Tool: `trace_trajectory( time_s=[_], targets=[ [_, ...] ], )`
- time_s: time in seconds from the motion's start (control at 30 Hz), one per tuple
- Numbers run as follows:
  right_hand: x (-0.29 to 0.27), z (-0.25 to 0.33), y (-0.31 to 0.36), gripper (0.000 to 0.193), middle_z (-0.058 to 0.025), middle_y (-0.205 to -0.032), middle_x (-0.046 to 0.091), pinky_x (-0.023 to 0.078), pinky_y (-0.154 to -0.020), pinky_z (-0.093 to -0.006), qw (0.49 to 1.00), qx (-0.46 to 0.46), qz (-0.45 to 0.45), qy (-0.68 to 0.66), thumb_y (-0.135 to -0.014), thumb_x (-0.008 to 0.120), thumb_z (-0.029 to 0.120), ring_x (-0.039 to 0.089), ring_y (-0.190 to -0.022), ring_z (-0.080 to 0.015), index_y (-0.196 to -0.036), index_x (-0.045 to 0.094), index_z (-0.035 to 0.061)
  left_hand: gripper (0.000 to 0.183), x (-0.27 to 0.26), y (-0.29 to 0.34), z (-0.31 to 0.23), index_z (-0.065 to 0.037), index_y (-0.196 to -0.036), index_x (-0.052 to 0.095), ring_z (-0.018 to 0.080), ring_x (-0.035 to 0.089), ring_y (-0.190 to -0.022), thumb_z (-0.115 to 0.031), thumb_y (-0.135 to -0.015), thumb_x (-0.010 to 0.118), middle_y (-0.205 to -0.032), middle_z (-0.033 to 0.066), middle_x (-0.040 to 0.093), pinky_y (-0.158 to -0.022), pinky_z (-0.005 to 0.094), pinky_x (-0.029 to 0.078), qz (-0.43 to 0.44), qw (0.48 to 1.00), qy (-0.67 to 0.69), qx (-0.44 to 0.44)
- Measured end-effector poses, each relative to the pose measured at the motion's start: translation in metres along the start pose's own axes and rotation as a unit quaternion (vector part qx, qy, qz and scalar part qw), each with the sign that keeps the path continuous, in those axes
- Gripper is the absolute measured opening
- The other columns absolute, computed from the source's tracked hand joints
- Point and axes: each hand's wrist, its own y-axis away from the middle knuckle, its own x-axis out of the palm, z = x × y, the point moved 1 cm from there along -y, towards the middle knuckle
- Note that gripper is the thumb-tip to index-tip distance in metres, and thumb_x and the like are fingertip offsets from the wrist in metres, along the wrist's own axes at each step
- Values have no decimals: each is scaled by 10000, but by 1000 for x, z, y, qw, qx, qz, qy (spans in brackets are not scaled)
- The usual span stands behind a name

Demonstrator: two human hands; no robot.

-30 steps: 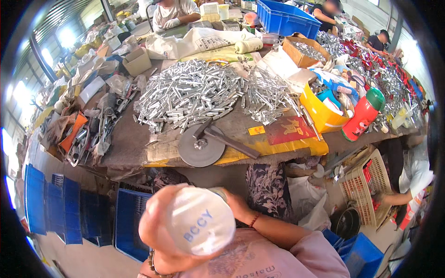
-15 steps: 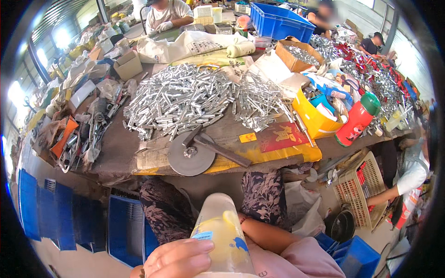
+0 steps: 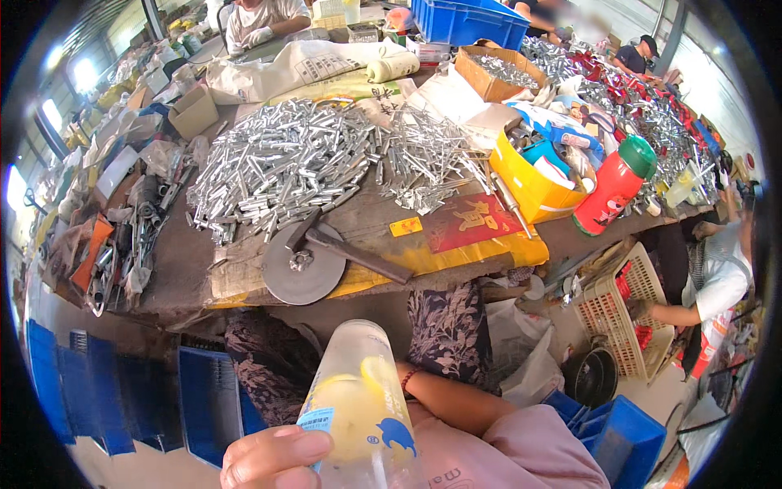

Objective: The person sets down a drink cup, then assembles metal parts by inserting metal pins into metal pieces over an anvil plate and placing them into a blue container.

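Note:
My left hand (image 3: 277, 458) is closed around a clear plastic drink cup (image 3: 346, 424), its fingers over a light-blue label. Lemon slices (image 3: 371, 376) and pale liquid show through the wall, which carries a blue print. The cup is tilted, its narrow end away from me, above my lap. My right forearm (image 3: 464, 403) crosses behind the cup, a red bracelet at the wrist; the right hand itself is hidden there. On the bench beyond, a hammer (image 3: 358, 254) lies across a round grey metal disc (image 3: 305, 273).
Heaped short metal tubes (image 3: 281, 167) and thinner metal pieces (image 3: 428, 163) cover the bench. At right stand a yellow box (image 3: 529, 189) and a red bottle (image 3: 607, 196) with green cap. Blue crates (image 3: 208, 399) flank my legs. A co-worker's arm (image 3: 672, 314) reaches into a beige basket (image 3: 607, 314).
The cup has turned and shifted slightly left with my left hand, so the lemon slices and blue print show more. The whole view has swung a little, moving the bench leftward and upward.

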Motion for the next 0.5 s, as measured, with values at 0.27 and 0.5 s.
trace_trajectory(
  time_s=[0.27,0.5],
  targets=[
    [-5,10,7,371,-250,-1314,682,532,-1008,-498,997,49,12,-66,-985,625,225,651,-1231,-422,-1285,678,13,611,-5,7,20,-245,-1273,454,447,687,-1034,-246,-825,871,-1292,253,558,-768,478,667,12,996,15,88],
    [19,-29,-17,347,-263,-1249,701,537,-980,-500,997,42,-59,-11,-951,649,212,665,-1193,-432,-1219,692,-4,536,10,11,3,-237,-1190,455,431,693,-1002,-289,-839,857,-1252,229,565,-758,467,663,-64,998,-20,13]
  ],
)
